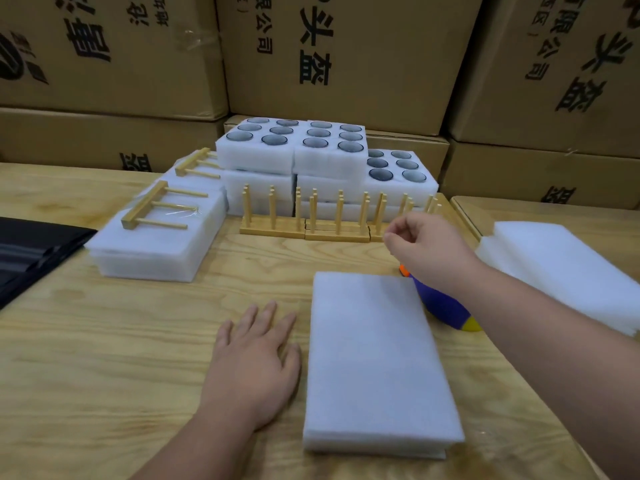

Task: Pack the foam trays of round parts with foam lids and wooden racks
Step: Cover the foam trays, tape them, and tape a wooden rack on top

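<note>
- The left hand point(254, 365) is lying flat, fingers straight, just left of the covered foam tray point(377, 362).
- The right hand point(427, 247) is hovering beyond it, fingers curled (holding nothing visible), partly hiding a purple toy point(445, 306).
- Wooden racks point(311, 216) are standing behind the tray.

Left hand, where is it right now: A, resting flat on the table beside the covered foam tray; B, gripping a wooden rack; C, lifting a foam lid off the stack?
A: the left hand lies with straight fingers on the table, just left of the covered foam tray.
</note>
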